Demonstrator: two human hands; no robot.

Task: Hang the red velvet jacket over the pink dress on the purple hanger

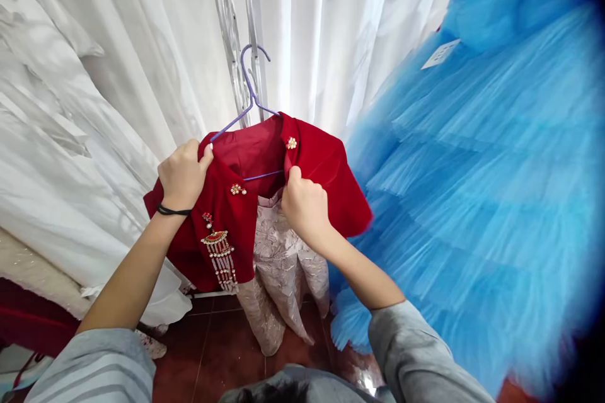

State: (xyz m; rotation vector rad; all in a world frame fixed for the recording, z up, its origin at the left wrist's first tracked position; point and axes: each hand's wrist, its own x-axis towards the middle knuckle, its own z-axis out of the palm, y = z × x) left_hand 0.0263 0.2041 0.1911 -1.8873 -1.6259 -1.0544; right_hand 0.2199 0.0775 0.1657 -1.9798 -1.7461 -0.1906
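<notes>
A short red velvet jacket [326, 164] hangs open at the front on a purple hanger [246, 79]. Gold flower ornaments sit on both sides of its collar, and a beaded tassel brooch [218, 252] dangles from the left front. My left hand [182, 173] is closed on the jacket's left shoulder, close to the hanger's arm. My right hand [306, 204] pinches the edge of the right front below the collar ornament. Behind the jacket, a pale pink brocade garment [274, 245] hangs down, partly covered by the velvet and my right hand.
A silver metal rack post [255, 6] stands behind the hanger's hook. White draped fabric [165, 25] fills the back and left. A large blue tulle dress [472, 182] with a white tag [440, 54] takes up the right. The floor [227, 340] is dark red tile.
</notes>
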